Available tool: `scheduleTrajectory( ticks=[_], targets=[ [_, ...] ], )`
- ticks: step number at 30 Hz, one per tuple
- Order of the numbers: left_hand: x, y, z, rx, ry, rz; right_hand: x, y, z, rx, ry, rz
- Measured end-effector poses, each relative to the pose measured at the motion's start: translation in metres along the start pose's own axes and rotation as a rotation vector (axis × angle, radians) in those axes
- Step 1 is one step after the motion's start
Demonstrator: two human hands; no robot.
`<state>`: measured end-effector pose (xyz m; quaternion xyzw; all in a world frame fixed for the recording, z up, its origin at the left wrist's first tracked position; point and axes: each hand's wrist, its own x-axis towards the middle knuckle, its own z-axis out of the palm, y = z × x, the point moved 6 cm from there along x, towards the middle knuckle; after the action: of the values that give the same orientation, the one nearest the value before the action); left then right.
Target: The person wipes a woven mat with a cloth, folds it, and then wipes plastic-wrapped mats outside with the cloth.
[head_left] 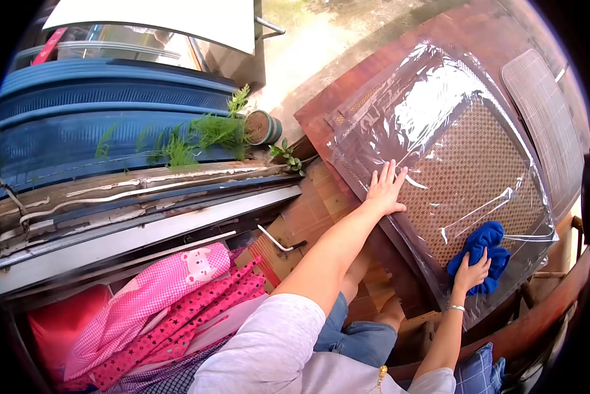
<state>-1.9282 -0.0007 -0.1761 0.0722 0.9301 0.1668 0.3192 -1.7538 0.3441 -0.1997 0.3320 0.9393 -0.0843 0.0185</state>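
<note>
A sheet of clear plastic [433, 111] covers a brown patterned mat [472, 151] on a dark wooden table. My left hand [387, 190] lies on the plastic near the table's left edge, its fingers spread and holding nothing. Toward the near right corner, my right hand [473, 270] presses a crumpled blue cloth [488, 243] against the plastic, with its fingers over the cloth. Light reflects off wrinkles in the plastic.
A grey woven chair back [547, 118] stands beyond the table's right side. At left are a blue ribbed panel [111, 98], a potted plant [262, 127] and pink fabrics [157, 295]. A wooden armrest [531, 315] curves at lower right.
</note>
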Motion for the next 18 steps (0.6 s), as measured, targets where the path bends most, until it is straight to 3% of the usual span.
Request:
scheduleTrajectory(
  ticks=[2, 6, 8, 9, 11, 13, 15, 18],
  targets=[
    [0.005, -0.001, 0.017, 0.082, -0.054, 0.016, -0.004, -0.068, -0.001, 0.047, -0.006, -0.114],
    [0.01, -0.009, 0.037, 0.05, 0.02, 0.045, -0.014, -0.235, -0.005, 0.245, -0.068, -0.55],
    [0.021, -0.025, 0.073, 0.299, -0.139, 0.013, -0.026, -0.295, 0.005, 0.266, -0.135, -0.715],
    [0.02, -0.034, 0.081, 0.266, 0.126, 0.092, -0.026, -0.311, 0.009, 0.275, -0.156, -0.794],
    [0.021, -0.034, 0.071, 0.301, -0.046, 0.013, -0.01, -0.312, 0.012, 0.272, -0.216, -0.877],
    [0.014, -0.018, 0.037, 0.143, -0.105, -0.033, 0.02, -0.286, -0.001, 0.203, -0.145, -0.865],
    [0.015, -0.023, 0.049, 0.115, 0.06, 0.07, 0.06, -0.222, -0.006, 0.17, -0.013, -0.608],
    [0.016, -0.024, 0.053, 0.114, 0.068, 0.105, 0.095, -0.067, -0.003, 0.048, 0.087, -0.134]
  ],
)
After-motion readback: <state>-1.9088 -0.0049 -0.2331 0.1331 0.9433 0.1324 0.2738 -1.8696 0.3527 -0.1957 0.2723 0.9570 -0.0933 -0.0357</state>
